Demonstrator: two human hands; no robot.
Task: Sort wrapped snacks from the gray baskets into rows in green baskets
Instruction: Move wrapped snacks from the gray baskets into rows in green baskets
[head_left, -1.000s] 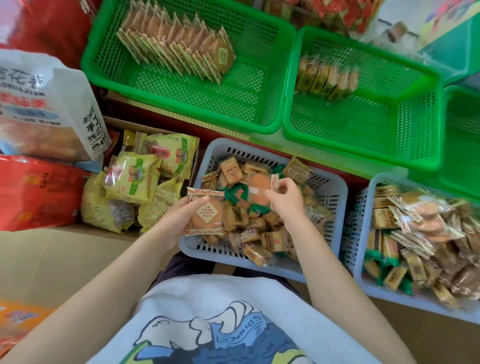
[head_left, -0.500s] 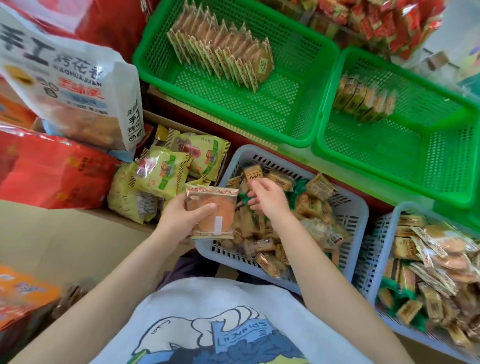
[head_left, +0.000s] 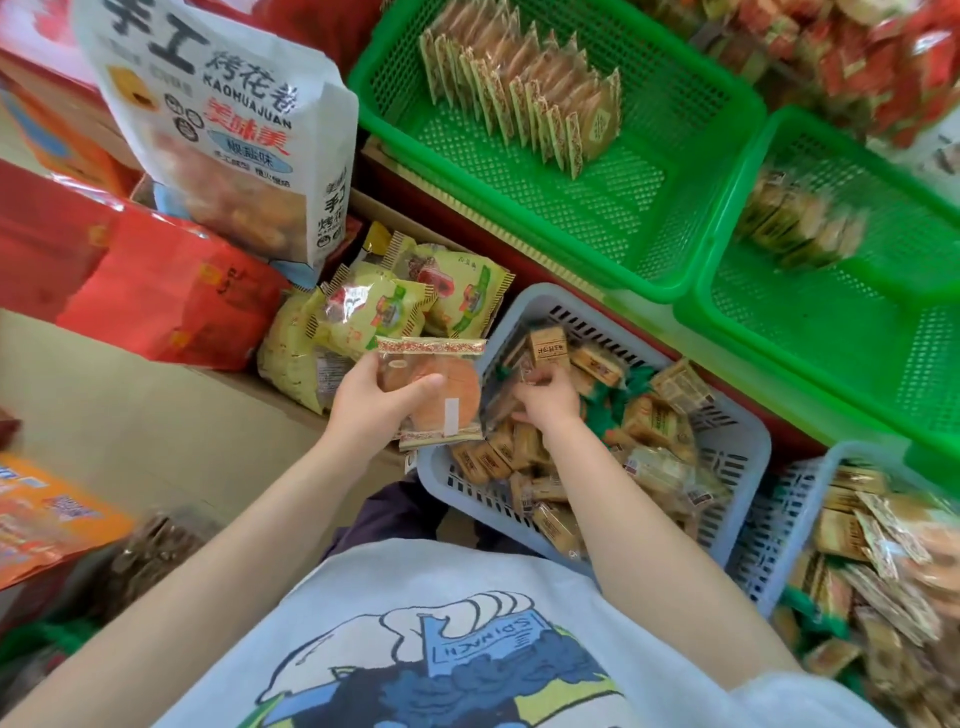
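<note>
Closest in, the left hand (head_left: 375, 402) grips a clear-wrapped round cake (head_left: 435, 394) right at the gray basket (head_left: 748, 441) edge, while the right hand (head_left: 545, 397) digs into the small brown snacks (head_left: 649, 415) there, fingers curled; can't tell what it's got. Further back, a green basket (head_left: 649, 218) has one neat standing row of wrapped cakes (head_left: 524, 98).

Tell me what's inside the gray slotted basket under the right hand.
The gray slotted plastic basket holds a loose heap of small tan wrapped snacks with some green wrappers. The right hand reaches in, covering the pieces beneath; the basket's floor is hidden.
</note>
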